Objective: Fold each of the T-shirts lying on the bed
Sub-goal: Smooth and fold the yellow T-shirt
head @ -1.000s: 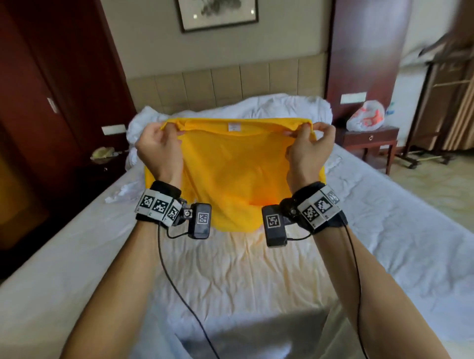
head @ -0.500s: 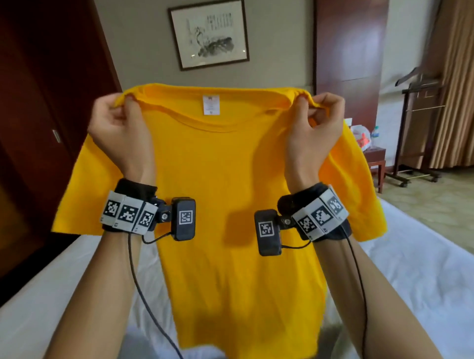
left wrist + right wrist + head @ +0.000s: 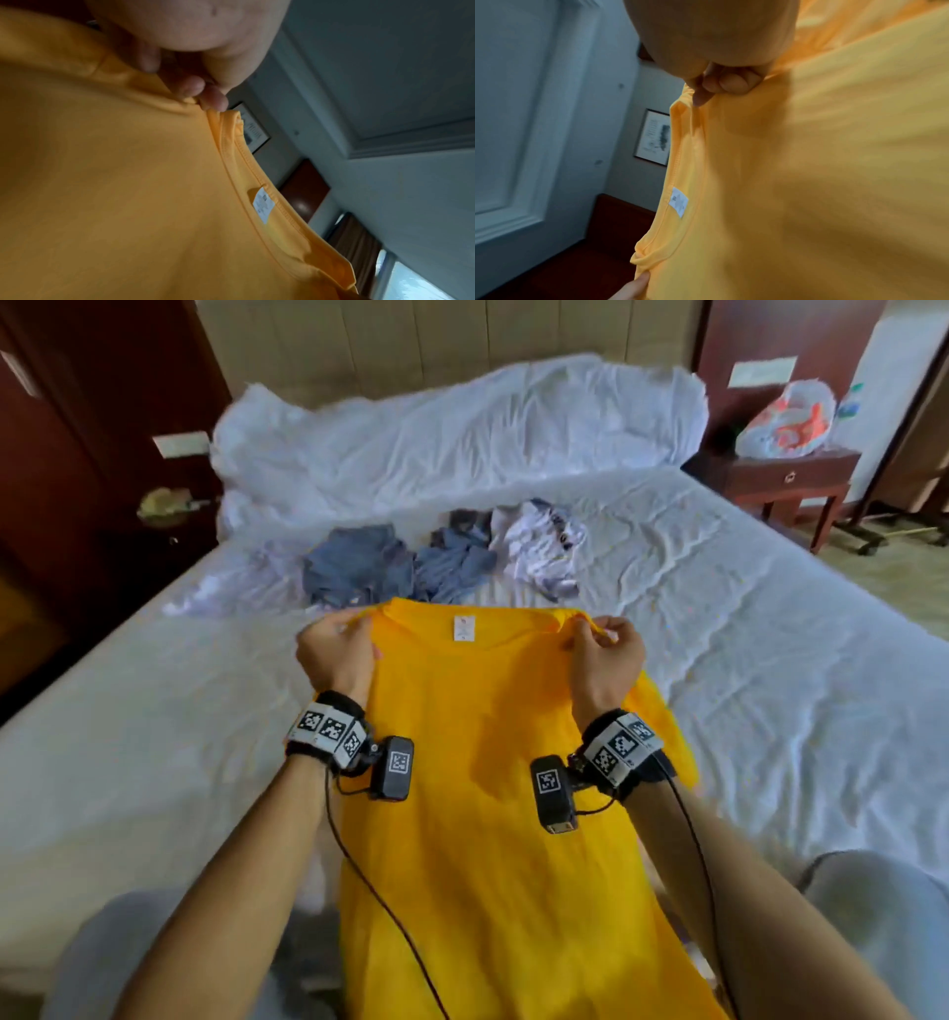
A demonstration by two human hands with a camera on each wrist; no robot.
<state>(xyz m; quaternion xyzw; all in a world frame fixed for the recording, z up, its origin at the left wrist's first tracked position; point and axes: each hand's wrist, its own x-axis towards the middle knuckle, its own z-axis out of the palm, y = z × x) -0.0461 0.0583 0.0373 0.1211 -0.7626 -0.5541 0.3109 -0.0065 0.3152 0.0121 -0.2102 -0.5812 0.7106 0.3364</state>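
A yellow T-shirt (image 3: 488, 814) hangs spread between my two hands over the near part of the white bed (image 3: 154, 737), its white neck label (image 3: 463, 628) facing me. My left hand (image 3: 336, 649) pinches the left shoulder beside the collar, and my right hand (image 3: 606, 654) pinches the right shoulder. The left wrist view shows my fingers (image 3: 190, 87) curled on the yellow T-shirt (image 3: 102, 182) at the collar seam. In the right wrist view my fingers (image 3: 729, 83) bunch the yellow T-shirt (image 3: 808, 182) at its shoulder. The shirt's lower hem runs out of view.
A heap of crumpled blue-grey and white T-shirts (image 3: 447, 552) lies mid-bed beyond the yellow one. A rumpled white duvet (image 3: 462, 433) is piled at the headboard. A wooden nightstand (image 3: 780, 480) with a plastic bag (image 3: 785, 421) stands at right. Dark wooden furniture lines the left side.
The shirt, held high in front of the wall picture half a second ago, has come down toward the bed. My view has tipped down and the heap of other shirts now shows.
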